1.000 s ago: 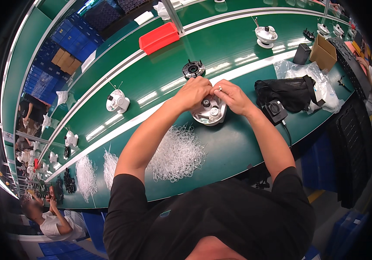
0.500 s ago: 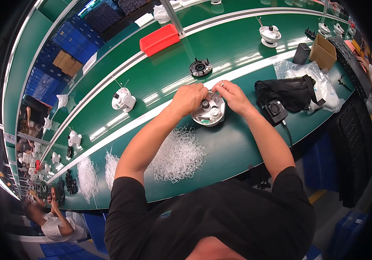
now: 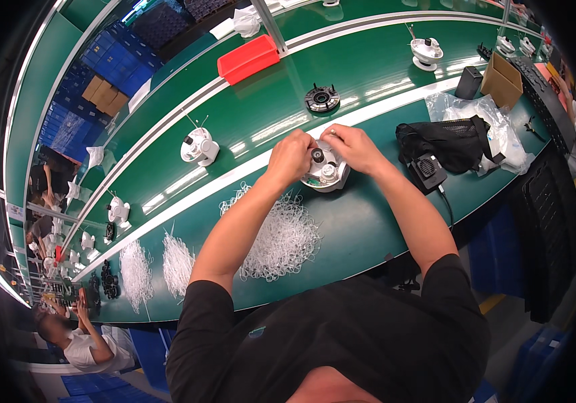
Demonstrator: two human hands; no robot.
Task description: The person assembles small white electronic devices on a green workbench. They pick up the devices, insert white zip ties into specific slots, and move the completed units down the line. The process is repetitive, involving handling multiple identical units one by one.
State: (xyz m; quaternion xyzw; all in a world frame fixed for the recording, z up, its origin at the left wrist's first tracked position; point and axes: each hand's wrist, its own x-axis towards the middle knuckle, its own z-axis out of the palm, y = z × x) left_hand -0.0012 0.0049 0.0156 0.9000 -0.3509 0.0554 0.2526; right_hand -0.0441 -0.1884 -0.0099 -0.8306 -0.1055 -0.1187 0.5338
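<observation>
A white round device housing [image 3: 326, 176] with a black knob and small parts inside sits on the green bench in front of me. My left hand [image 3: 292, 158] is at its far left rim with the fingers bent together. Across from it, my right hand [image 3: 356, 149] pinches at the far right rim, thumb and forefinger closed. Whatever lies between the fingertips is too small or hidden to make out. Left of the housing, a pile of thin white looped strands [image 3: 280, 235] spreads over the bench near my left forearm.
Beyond the bench edge, a green conveyor carries a black ring-shaped part [image 3: 322, 99] and white units [image 3: 199, 146]. A red tray [image 3: 249, 60] stands farther back. To the right lie a black bag [image 3: 444, 144], a black box-shaped device [image 3: 426, 172] and a cardboard box [image 3: 501, 77].
The black ring-shaped part and the white units on the conveyor have shifted right. My left forearm has moved slightly right; both hands remain at the housing's far rim.
</observation>
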